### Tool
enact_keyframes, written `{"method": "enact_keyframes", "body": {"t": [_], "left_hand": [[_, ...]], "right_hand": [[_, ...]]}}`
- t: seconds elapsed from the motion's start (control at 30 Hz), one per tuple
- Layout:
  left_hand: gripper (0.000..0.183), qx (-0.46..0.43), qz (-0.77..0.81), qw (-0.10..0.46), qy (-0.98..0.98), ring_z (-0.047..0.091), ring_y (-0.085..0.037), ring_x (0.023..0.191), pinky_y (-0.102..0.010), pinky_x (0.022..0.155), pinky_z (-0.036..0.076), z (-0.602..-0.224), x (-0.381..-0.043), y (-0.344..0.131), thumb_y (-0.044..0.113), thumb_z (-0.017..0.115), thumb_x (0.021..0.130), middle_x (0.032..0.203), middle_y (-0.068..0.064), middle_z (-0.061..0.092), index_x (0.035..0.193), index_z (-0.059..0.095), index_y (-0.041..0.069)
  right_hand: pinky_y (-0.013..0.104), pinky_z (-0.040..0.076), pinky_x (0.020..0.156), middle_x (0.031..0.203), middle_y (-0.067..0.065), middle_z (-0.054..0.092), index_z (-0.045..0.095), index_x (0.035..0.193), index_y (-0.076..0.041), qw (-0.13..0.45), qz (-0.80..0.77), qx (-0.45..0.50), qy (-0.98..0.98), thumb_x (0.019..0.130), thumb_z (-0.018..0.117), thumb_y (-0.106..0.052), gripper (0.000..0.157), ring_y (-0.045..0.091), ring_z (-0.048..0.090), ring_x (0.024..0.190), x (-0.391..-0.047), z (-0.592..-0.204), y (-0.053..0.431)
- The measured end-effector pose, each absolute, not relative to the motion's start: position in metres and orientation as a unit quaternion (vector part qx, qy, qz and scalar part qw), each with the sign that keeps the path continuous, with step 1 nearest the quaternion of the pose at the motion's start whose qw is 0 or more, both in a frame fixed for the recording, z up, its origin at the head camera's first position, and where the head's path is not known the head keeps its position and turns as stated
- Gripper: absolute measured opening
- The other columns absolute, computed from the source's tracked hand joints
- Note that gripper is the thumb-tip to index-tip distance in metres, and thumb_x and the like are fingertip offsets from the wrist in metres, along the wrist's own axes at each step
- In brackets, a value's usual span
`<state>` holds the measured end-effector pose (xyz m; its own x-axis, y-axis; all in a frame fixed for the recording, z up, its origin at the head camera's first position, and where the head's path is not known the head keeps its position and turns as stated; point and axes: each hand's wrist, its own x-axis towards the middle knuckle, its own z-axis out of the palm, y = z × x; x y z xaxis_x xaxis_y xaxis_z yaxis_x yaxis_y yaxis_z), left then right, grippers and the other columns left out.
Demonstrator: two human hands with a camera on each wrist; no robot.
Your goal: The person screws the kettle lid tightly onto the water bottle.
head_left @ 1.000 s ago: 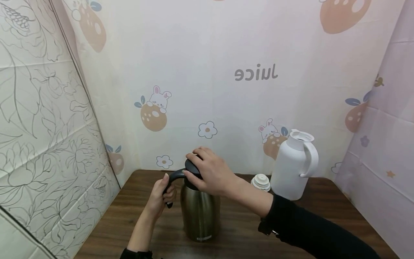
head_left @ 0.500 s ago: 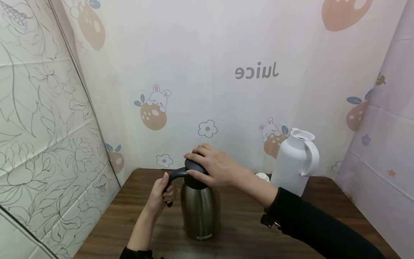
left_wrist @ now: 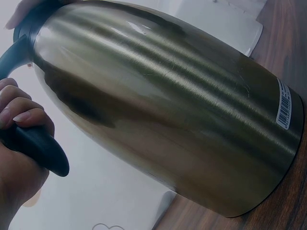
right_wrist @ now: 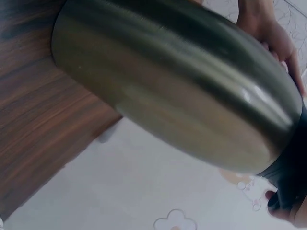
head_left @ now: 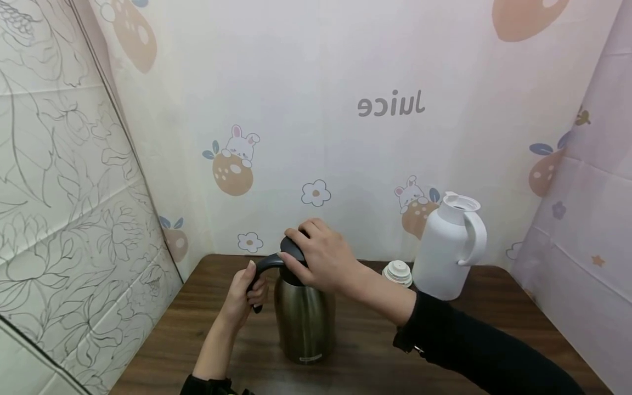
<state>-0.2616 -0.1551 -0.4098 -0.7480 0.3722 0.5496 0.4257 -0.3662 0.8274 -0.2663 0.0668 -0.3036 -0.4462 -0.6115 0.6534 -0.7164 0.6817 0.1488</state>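
A thermos jug (head_left: 305,323) with a brushed, bronze-coloured metal body stands upright on the wooden table. My left hand (head_left: 242,293) grips its curved black handle (head_left: 269,262) from the left side. From above, my right hand (head_left: 323,257) holds the round black lid (head_left: 291,249), fingers over the top and thumb along the near side. The left wrist view shows the left fingers wrapped round the lower handle (left_wrist: 41,148) and a barcode label (left_wrist: 284,105) low on the body. In the right wrist view, the black collar (right_wrist: 290,160) sits at the jug's top, right fingertips at its side.
To the right stands a white jug (head_left: 441,255) with its top opening uncovered and its handle facing right. Next to it a white stopper (head_left: 397,272) sits on the table (head_left: 375,351), just beyond my right forearm. A patterned curtain (head_left: 370,164) hangs behind the table.
My right hand and forearm shifted slightly right on the lid half a second ago, covering much of the white stopper, then came back left. The left hand has kept its grip on the handle.
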Motion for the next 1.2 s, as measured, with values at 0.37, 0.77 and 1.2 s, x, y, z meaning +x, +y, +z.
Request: {"method": "enact_keyframes", "body": {"t": [0.37,0.77,1.2], "left_hand": [[0.059,-0.351,-0.751,0.012,-0.560,0.014,-0.022,0.040,-0.044,0.040,0.010,-0.412,-0.261,-0.154,0.036,0.024,0.110,0.049,0.000,0.021,0.066,0.022,-0.003],[0.061,-0.341,-0.755,0.014,-0.560,0.016,-0.018,0.040,-0.044,0.041,0.010,-0.410,-0.261,-0.153,0.038,0.025,0.110,0.049,0.004,0.023,0.065,0.022,-0.003],[0.060,-0.338,-0.755,0.015,-0.561,0.019,-0.014,0.041,-0.044,0.041,0.009,-0.409,-0.260,-0.153,0.037,0.025,0.110,0.049,0.006,0.023,0.066,0.021,-0.003]], "right_hand": [[0.038,0.057,0.081,0.117,0.005,0.061,0.060,0.133,-0.013,0.297,0.080,0.449,-0.839,0.098,0.048,-0.052,0.054,0.020,0.050,0.113,-0.270,-0.298,0.077],[0.039,0.048,0.092,0.115,0.006,0.065,0.061,0.133,-0.015,0.329,0.088,0.555,-0.759,0.097,0.051,-0.042,0.046,0.020,0.054,0.107,-0.294,-0.301,0.086],[0.040,0.050,0.088,0.106,0.006,0.066,0.065,0.127,-0.017,0.366,0.081,0.482,-0.792,0.096,0.050,-0.044,0.044,0.020,0.056,0.099,-0.279,-0.306,0.076]]}}
